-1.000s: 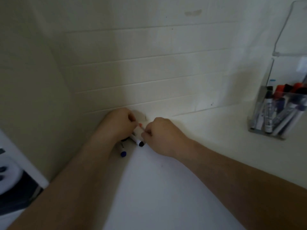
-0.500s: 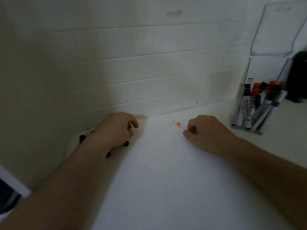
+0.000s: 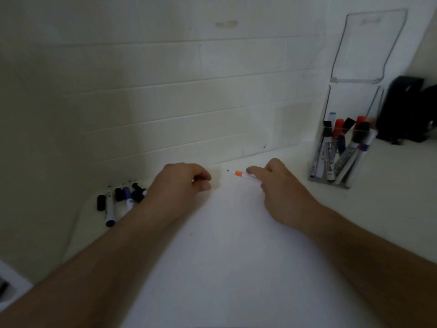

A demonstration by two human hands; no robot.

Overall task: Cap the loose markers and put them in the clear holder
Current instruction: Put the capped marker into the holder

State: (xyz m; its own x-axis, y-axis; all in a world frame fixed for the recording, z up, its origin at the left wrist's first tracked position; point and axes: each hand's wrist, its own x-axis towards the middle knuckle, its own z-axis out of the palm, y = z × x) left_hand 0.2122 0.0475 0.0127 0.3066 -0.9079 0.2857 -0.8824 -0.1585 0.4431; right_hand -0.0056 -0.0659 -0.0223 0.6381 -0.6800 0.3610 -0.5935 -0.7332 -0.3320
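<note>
1. Two bare forearms reach forward over a white counter (image 3: 224,256), both hands palm-down near its back edge.
2. The right hand (image 3: 281,188) grips an uncapped marker (image 3: 241,174) between thumb and forefinger; its orange collar and dark tip point left, away from the holder (image 3: 343,147).
3. The left hand (image 3: 179,188) is loosely curled, fingers tucked under; I cannot tell whether it holds anything.
4. Left of that hand, far from the holder, loose markers (image 3: 127,197) and a black cap (image 3: 101,202) lie in a cluster by the wall.
5. The holder stands at the counter's right, with several capped markers upright inside.
6. Behind the holder sits a dark object (image 3: 409,110), blurred.
7. White tile (image 3: 189,102) backs the counter.
</note>
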